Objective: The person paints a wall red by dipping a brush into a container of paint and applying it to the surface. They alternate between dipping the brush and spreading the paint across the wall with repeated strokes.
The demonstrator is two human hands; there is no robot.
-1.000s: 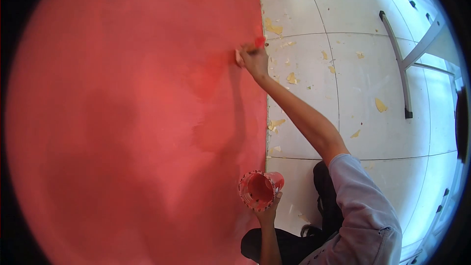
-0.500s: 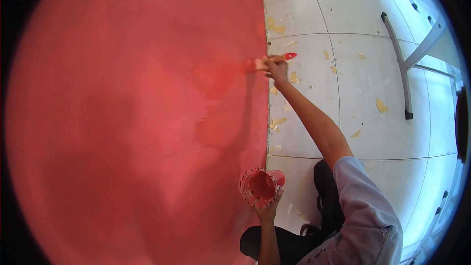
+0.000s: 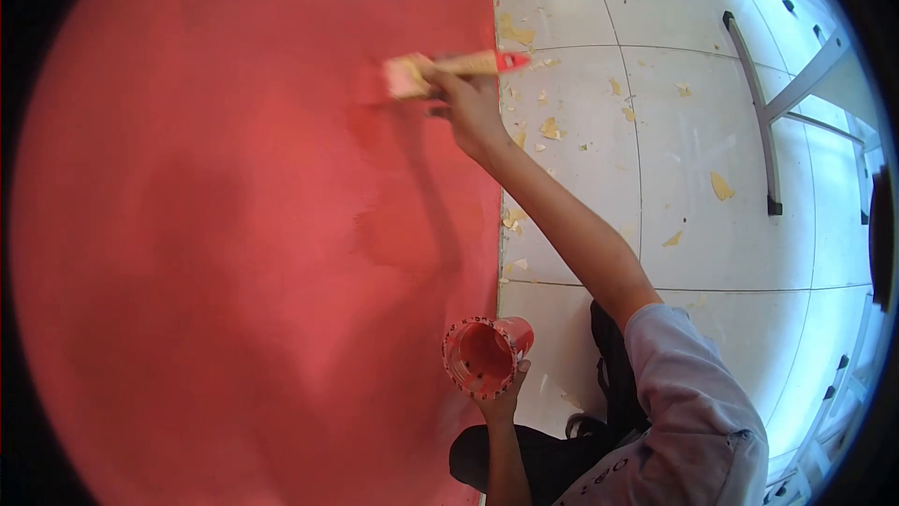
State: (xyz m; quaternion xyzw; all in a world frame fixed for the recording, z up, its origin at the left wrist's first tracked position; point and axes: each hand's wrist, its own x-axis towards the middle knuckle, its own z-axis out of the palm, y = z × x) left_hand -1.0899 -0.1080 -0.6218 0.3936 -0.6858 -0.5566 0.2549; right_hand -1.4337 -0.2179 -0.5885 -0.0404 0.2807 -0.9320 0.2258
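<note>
A paintbrush [image 3: 464, 65] with a red-tipped handle is gripped in my right hand [image 3: 471, 111], its bristles against or close to the red wall [image 3: 234, 132]. Slightly darker, wet-looking red patches show on the wall below the brush. Low in the view, my left hand [image 3: 502, 401] holds a paint cup [image 3: 487, 356] with a speckled rim; red paint coats its inside. The cup is beside the wall's lower edge, its opening facing up toward me. Most of my left fingers are hidden behind the cup.
White floor tiles [image 3: 702, 150] run along the wall, with yellowish paint flakes [image 3: 721, 186] scattered on them. A grey metal furniture leg [image 3: 757, 113] with black end caps stands at the right. My shadow falls on the wall.
My right hand and the brush have moved left and up, farther over the red wall. The cup in my left hand appears slightly farther left as the view shifts.
</note>
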